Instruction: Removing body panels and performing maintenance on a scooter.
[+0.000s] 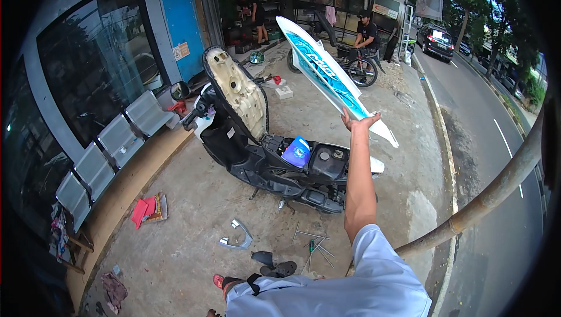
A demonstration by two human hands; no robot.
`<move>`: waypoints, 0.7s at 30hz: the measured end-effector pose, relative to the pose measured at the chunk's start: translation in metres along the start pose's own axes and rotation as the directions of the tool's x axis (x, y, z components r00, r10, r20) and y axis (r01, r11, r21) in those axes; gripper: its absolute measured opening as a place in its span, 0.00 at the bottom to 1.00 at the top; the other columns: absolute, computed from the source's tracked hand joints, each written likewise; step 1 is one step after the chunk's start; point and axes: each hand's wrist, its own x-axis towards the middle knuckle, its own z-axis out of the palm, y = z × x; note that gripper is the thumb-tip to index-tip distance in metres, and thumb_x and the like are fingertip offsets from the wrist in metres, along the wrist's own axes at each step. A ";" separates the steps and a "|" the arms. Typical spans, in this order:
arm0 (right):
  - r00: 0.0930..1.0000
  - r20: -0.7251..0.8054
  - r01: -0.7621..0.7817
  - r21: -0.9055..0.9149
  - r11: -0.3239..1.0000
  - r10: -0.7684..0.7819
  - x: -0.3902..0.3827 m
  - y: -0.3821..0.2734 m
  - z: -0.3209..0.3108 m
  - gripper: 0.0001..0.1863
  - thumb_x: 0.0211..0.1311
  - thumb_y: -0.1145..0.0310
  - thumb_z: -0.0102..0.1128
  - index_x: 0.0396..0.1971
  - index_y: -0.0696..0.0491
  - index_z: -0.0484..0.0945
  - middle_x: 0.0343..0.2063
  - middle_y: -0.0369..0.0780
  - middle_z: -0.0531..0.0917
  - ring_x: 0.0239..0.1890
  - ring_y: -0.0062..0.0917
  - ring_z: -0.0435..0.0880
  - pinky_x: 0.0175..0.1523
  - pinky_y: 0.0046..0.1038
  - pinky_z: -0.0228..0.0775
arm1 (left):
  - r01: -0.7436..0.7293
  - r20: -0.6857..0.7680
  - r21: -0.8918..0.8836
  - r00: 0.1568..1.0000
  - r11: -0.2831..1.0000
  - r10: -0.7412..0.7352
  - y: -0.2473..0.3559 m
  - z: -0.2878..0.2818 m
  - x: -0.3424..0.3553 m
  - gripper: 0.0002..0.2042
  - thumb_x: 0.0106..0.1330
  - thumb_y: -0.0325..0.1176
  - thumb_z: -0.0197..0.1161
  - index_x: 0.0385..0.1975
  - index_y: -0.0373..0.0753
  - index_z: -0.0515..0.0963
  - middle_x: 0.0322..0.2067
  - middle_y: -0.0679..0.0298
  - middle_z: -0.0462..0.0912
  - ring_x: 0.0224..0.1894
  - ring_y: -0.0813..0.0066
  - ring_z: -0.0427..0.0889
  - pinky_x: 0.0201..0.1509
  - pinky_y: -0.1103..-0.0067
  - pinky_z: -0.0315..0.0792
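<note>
My right hand [359, 122] is stretched out in front of me, gripping a white scooter side panel [327, 68] with turquoise graphics near its narrow end. The panel is held up in the air, slanting away to the far left. Below it stands a scooter [274, 174] with its frame bared and its seat [236, 92] tipped up, showing the pale underside. A blue and purple packet [296, 152] lies on the frame, beside the black fuel tank [328, 159]. My left hand cannot be made out.
On the concrete lie a grey curved trim piece [238, 236], several T-handle tools [315, 247] and red cloths [146, 209]. Metal chairs [96, 168] line the left wall. A person [367, 32] sits by another motorbike; another [257, 16] stands at the shelves. A slanted pole [485, 200] borders the road.
</note>
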 end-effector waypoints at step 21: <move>0.961 0.223 0.201 -0.159 0.967 -0.163 0.006 0.064 0.035 0.52 0.48 0.26 0.47 0.67 0.46 0.50 0.65 0.46 0.58 0.65 0.47 0.57 0.65 0.60 0.48 | -0.109 0.109 -0.061 0.987 0.992 0.116 -0.004 0.036 0.011 0.20 0.66 0.43 0.49 0.53 0.37 0.70 0.46 0.52 0.74 0.43 0.55 0.76 0.41 0.60 0.72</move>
